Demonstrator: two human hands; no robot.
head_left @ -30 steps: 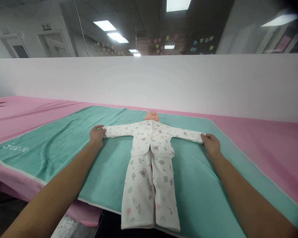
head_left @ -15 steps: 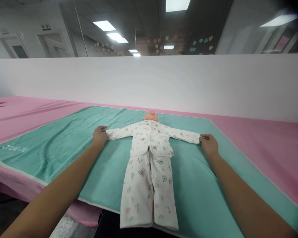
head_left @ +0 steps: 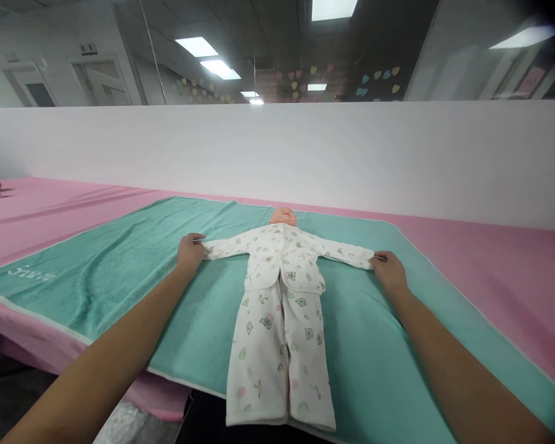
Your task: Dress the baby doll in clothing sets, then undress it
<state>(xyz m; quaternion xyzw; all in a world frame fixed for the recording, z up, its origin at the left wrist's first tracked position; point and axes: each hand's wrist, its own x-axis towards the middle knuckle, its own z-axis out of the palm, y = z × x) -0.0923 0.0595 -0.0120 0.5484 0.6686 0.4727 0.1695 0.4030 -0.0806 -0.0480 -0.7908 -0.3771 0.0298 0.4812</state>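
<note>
Single head view, looking forward and down from the near side of the table. Doll centred lengthwise, trousers nearest lens. Forearms enter from lower corners; white wall behind, lights up top.

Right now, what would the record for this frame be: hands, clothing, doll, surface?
Left hand: pinches the white printed top at one cuff
Right hand: pinches the other cuff
Sleeves: spread wide
Trousers: similar print, below the top, legs toward the viewer
Doll: head visible beyond the collar
Surface: teal towel on pink cover
</note>
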